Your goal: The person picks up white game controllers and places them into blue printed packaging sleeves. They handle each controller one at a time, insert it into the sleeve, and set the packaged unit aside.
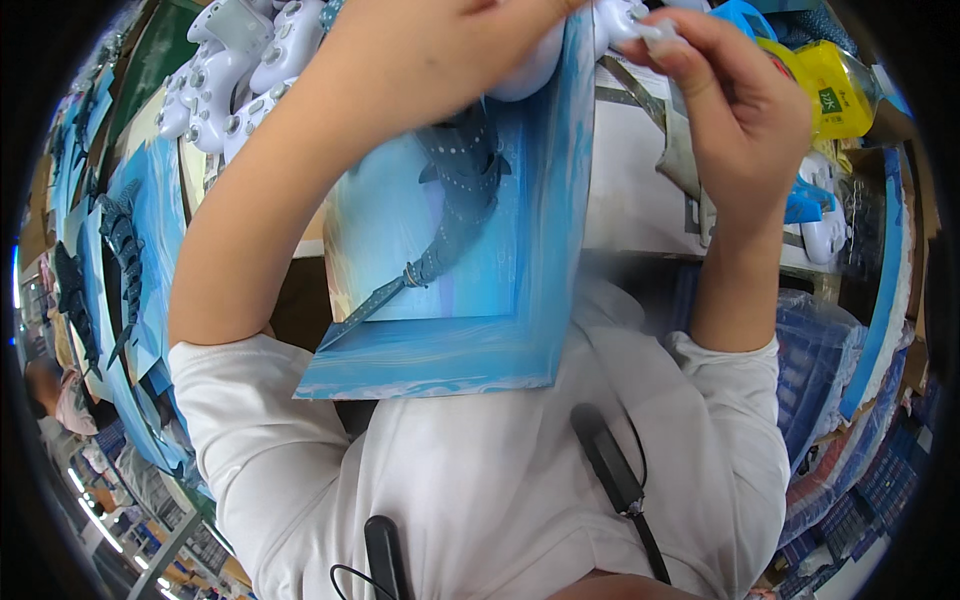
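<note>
A blue printed cardboard box insert with raised side flaps lies before me. A dark, spotted toy whale shark rests on it, with a thin tie around its tail end. My left hand reaches across the insert's far part, covering the shark's front. Its fingertips are cut off by the picture's top edge, so its grip cannot be told. Beneath that hand shows a rounded white part. To the right, my right hand pinches a small whitish, translucent piece between thumb and fingers, above the table.
White game controllers are heaped at the back left. More toy sharks on blue cards line the left side. At right are a yellow bottle, a blue plastic tool and another white controller. Plastic-wrapped blue stacks stand below.
</note>
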Demonstrator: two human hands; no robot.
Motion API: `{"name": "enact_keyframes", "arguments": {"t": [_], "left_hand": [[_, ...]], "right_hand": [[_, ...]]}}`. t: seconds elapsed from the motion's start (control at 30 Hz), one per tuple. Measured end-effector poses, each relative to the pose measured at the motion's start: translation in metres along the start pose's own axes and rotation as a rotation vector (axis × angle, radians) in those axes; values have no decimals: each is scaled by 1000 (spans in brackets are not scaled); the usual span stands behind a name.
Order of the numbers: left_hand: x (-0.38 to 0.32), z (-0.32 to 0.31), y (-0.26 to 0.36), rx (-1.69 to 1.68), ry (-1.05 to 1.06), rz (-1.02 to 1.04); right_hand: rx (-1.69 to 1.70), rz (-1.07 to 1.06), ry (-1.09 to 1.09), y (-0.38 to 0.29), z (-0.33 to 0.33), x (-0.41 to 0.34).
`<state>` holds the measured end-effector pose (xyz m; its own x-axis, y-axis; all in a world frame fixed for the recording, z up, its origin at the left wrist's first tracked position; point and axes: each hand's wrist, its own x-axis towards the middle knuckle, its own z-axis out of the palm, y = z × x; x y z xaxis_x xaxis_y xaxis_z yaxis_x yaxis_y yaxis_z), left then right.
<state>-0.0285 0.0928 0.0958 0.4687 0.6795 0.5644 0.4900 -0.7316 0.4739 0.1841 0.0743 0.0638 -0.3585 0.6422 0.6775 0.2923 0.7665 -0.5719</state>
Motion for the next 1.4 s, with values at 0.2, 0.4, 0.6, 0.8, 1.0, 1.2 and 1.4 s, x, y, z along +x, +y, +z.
{"name": "enact_keyframes", "arguments": {"t": [0.2, 0.4, 0.6, 0.8, 1.0, 1.2, 1.4], "left_hand": [[8, 11, -29, 269, -254, -430], [15, 13, -42, -54, -293, -438], [18, 6, -47, -374, -242, -596], [19, 9, -49, -323, -175, -622], [21, 6, -54, -256, -234, -590], [20, 7, -54, -227, -212, -605], [11, 25, -73, -275, -99, -621]], "right_hand": [[-186, 384, -101, 19, 23, -30], [-192, 311, -151, 17, 41, -22], [-46, 375, -120, 24, 51, -10], [-243, 289, -164, 19, 47, -7], [-27, 354, -118, 12, 45, -5], [-68, 301, -172, 11, 42, -7], [-47, 351, -135, 6, 51, -1]]}}
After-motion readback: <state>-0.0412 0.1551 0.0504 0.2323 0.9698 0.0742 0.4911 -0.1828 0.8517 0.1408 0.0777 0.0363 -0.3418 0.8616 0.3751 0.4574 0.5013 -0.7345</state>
